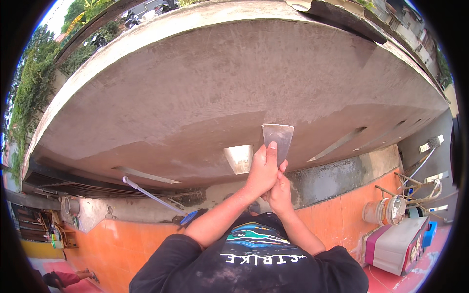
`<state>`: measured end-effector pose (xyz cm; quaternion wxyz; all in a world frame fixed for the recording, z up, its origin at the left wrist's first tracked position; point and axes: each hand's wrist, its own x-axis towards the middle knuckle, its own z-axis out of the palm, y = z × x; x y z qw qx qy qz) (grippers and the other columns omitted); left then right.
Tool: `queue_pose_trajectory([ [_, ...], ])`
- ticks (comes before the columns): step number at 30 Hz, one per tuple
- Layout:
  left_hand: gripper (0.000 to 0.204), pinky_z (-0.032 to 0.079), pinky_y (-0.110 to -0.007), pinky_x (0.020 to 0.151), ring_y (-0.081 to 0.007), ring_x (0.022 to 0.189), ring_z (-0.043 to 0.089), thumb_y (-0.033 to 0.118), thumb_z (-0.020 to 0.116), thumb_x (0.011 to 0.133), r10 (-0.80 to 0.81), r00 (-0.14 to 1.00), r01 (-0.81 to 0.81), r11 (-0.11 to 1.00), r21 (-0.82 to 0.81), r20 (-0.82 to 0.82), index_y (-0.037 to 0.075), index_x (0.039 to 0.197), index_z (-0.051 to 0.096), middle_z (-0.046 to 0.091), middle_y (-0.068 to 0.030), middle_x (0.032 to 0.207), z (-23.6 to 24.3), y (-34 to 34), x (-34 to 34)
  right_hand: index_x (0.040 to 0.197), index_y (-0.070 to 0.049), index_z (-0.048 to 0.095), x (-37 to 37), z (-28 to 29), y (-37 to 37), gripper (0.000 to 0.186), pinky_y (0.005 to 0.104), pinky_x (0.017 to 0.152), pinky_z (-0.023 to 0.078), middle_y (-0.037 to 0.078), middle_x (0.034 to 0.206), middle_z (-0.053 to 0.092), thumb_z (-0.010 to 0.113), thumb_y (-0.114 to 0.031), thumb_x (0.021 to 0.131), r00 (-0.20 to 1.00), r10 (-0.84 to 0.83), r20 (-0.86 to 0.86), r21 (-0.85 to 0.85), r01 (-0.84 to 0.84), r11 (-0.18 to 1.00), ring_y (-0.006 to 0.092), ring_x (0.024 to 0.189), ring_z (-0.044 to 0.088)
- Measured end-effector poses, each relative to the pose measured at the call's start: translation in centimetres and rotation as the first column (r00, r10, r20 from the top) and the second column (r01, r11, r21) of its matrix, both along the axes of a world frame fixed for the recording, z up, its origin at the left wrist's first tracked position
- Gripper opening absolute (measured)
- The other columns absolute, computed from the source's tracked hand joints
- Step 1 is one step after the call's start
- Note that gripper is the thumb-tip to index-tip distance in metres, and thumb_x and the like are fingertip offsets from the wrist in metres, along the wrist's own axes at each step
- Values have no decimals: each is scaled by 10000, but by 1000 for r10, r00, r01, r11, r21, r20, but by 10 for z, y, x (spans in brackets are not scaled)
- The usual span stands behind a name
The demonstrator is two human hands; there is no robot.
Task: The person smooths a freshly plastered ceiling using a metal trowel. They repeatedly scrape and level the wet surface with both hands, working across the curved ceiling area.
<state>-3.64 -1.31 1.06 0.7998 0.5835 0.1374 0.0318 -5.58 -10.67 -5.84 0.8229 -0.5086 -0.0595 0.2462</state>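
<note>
A wide, flat metal scraper (pixel 279 138) points away from me, its broad edge at or very near the grey-brown plastered wall (pixel 205 73). My left hand (pixel 264 170) is closed round it, thumb laid along the blade. Just below and to the right, my right hand (pixel 280 193) is closed as well, pressed up against the left one on the handle. The fingers hide most of the handle. Around the blade the wall is darker in its lower band and lighter above. A rectangular opening (pixel 239 158) lies just left of the blade.
A blue-headed broom (pixel 189 217) with a pale pole leans left of my arm. At the right stand buckets (pixel 383 211), wooden poles and a covered box (pixel 398 246). Orange tiles (pixel 322 219) border a wet grey strip. Another person's legs (pixel 85 276) show at lower left.
</note>
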Motion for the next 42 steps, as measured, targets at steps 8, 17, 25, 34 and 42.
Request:
queue_pose_trajectory([
  [8, 417, 424, -240, 508, -57, 527, 464, 430, 330, 1064, -49, 958, 17, 993, 118, 282, 49, 976, 475, 545, -26, 675, 69, 13, 32, 1164, -62, 517, 52, 43, 14, 368, 204, 461, 389, 5, 819, 568, 450, -400, 1035, 934, -58, 351, 80, 32, 996, 55, 569, 513],
  [17, 320, 428, -245, 535, -83, 568, 475, 315, 291, 1063, -39, 998, 41, 998, -55, 40, 45, 1023, 458, 561, -54, 739, 3, -1, -4, 978, -37, 559, 0, 7, -6, 361, 226, 451, 364, 2, 670, 519, 385, -340, 1068, 995, 12, 99, -65, -5, 998, 72, 528, 488],
  [25, 329, 423, -242, 530, -75, 576, 472, 337, 314, 1068, -68, 995, 65, 997, 43, 75, 44, 1025, 457, 558, -53, 745, 22, 10, 7, 950, -64, 511, 13, 23, 15, 276, 223, 454, 380, -13, 697, 517, 411, -293, 1065, 984, -40, 172, -67, 52, 996, 55, 541, 491],
  [34, 328, 431, -235, 552, -77, 582, 471, 339, 313, 1070, -116, 968, 106, 993, 57, 222, 48, 1050, 462, 556, -54, 751, 51, 3, 9, 1081, -75, 521, 23, 38, -1, 332, 206, 450, 388, -4, 762, 556, 401, -382, 1051, 963, -13, 269, 7, 12, 1000, 58, 560, 520],
  [42, 333, 422, -238, 535, -77, 552, 447, 343, 311, 1071, -42, 997, 41, 999, 6, 59, 44, 1059, 457, 545, -49, 735, 2, 5, -3, 969, -52, 534, 1, 9, 5, 346, 223, 457, 376, -3, 670, 516, 383, -347, 1067, 994, 4, 109, -20, -2, 1000, 61, 528, 485],
])
